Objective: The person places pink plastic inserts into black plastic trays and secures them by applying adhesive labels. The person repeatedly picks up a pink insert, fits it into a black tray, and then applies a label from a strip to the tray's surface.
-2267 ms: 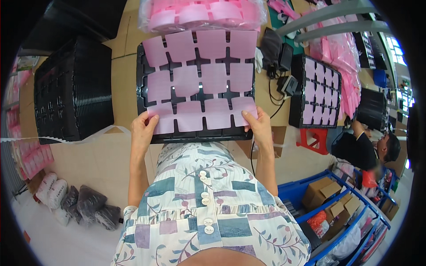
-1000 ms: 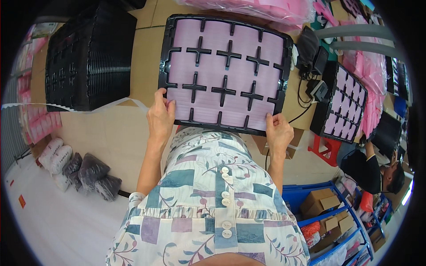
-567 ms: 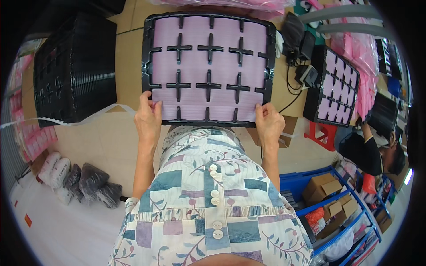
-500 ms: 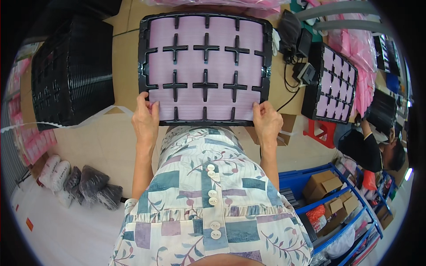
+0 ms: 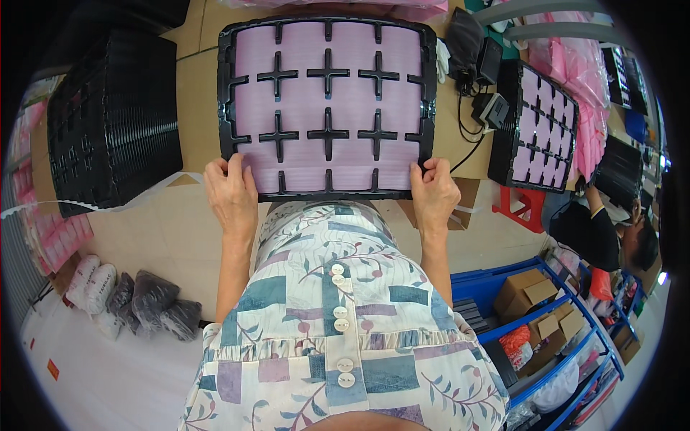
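In front of me lies a black plastic tray (image 5: 328, 135) with cross-shaped dividers. Lilac sheet material (image 5: 302, 104) fills the spaces between the dividers. At the tray's near left corner, my left hand (image 5: 232, 192) has its fingers curled around the edge, thumb tip against the lilac material. My right hand (image 5: 435, 192) grips the near right corner in the same way, its fingertips bent at the rim. The undersides of both grips are hidden.
A tall stack of black trays (image 5: 140, 122) stands left on the brown tabletop (image 5: 198, 97). To the right are a black power adapter (image 5: 491, 111) with cables and another filled tray stack (image 5: 543, 129). A red stool (image 5: 521, 208), a blue shelf rack (image 5: 467, 287) and a person (image 5: 586, 230) are further right.
The tray and tabletop sit slightly higher and further left in view. My left hand has shifted slightly left, its fingers more bent over the corner. Both hands stay at the near corners.
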Motion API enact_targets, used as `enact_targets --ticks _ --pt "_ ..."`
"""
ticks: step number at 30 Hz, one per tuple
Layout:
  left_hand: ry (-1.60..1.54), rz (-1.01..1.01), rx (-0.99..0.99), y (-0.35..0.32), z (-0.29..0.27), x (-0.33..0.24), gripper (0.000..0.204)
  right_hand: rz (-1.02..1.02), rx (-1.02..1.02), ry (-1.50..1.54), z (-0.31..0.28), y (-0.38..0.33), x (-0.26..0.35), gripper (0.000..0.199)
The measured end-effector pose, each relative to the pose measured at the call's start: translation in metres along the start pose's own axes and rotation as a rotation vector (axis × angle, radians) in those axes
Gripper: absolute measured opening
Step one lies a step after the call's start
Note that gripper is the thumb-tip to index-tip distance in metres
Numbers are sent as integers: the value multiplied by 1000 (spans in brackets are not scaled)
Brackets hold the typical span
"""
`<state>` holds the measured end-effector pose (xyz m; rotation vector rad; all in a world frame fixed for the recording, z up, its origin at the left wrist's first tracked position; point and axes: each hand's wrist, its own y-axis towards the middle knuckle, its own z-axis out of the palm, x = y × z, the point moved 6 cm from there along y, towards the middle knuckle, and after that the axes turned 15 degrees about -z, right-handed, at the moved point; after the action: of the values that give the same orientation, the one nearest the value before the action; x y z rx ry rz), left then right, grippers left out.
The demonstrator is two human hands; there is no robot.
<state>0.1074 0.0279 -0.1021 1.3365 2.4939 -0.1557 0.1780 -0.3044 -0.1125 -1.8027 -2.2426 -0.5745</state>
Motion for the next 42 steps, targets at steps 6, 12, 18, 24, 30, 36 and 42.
enact_targets --ticks 6,12,18,24,30,36,42 --pt "-153 258 179 -25 6 -13 34 -481 66 53 -3 -5 41 32" --pt "-134 274 237 -31 13 2 48 -553 146 -27 18 -26 31 40" --pt "-148 307 229 -40 16 10 51 -587 154 45 14 -41 20 40" --pt "-196 488 254 -34 18 -35 56 -631 166 58 12 -24 37 41" --pt "-238 686 431 -35 35 -66 58 -763 321 156 34 -2 83 45" --pt "-323 572 205 41 14 -78 52 -729 32 138 12 59 72 33" --pt "-163 550 64 121 42 -66 66 -726 -35 -165 32 150 32 39"
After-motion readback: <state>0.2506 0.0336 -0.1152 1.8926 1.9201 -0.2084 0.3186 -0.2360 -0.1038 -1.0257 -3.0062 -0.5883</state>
